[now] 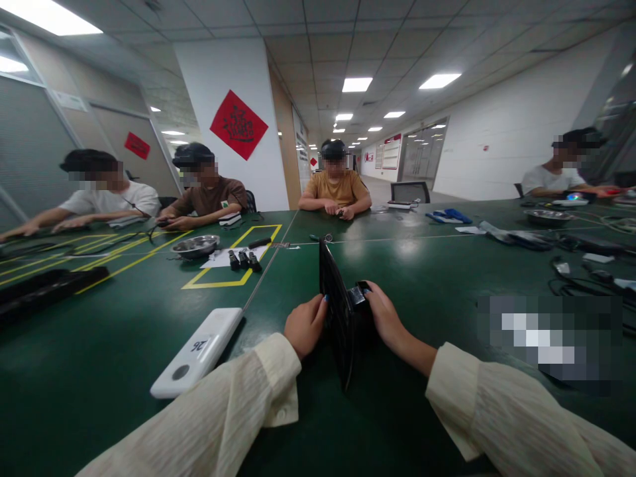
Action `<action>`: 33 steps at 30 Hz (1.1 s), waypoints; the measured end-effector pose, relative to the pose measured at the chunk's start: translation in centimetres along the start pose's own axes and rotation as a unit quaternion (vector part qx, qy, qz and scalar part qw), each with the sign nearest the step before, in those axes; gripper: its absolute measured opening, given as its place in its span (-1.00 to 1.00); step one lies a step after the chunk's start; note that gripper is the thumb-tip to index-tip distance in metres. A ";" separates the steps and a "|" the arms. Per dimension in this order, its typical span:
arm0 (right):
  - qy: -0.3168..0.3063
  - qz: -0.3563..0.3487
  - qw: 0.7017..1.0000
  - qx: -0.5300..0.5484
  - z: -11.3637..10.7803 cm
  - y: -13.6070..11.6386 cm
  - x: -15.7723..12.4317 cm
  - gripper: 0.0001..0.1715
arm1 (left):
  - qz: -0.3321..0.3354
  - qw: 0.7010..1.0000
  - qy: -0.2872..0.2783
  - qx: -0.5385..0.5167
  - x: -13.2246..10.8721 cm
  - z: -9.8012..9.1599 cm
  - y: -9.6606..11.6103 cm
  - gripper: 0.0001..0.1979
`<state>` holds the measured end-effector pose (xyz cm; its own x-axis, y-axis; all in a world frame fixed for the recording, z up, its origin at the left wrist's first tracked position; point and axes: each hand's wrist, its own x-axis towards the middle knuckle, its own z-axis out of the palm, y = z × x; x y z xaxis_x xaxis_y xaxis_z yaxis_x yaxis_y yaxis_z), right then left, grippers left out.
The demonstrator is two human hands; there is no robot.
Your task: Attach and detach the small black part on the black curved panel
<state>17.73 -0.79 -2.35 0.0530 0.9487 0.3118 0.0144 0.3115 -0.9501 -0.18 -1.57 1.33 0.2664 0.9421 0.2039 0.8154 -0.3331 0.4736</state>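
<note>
A thin, flat black panel (342, 344) stands on edge above the green table, seen nearly edge-on. My left hand (304, 326) is closed on its left face, with the thumb on top; the other fingers are partly hidden. At the panel's right side, my right hand (386, 319) is closed around a black part with a shiny face (356, 295), which sits against the panel. I cannot tell whether the two are joined. To the left of my left hand lies a white rectangular device (199, 354) marked 26.
Ahead on the green table (278, 285) are several small black parts (243, 260) on white paper, beside a metal bowl (195, 246). Cables (586, 271) and blue items (448, 216) lie to the right. A person (334, 189) sits opposite; others sit along both sides.
</note>
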 end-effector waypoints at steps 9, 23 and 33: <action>-0.001 0.006 1.000 0.003 -0.1 0.5 0.2 -0.62 | 0.006 1.000 -0.019 -0.007 0.0 -0.2 0.0 -0.58; 0.010 -0.004 1.000 -0.003 0.0 0.3 0.2 -0.61 | 0.005 1.000 0.002 -0.005 0.2 0.3 -0.3 -0.68; -0.001 -0.003 1.000 -0.015 0.0 0.1 0.0 -0.61 | 0.019 0.998 -0.008 -0.056 0.3 0.4 -0.6 -0.56</action>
<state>17.79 -0.71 -2.47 0.0501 0.9471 0.3170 0.0455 0.3149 -0.9480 -0.44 -1.08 0.77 0.3053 0.9288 0.2100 0.7422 -0.3703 0.5586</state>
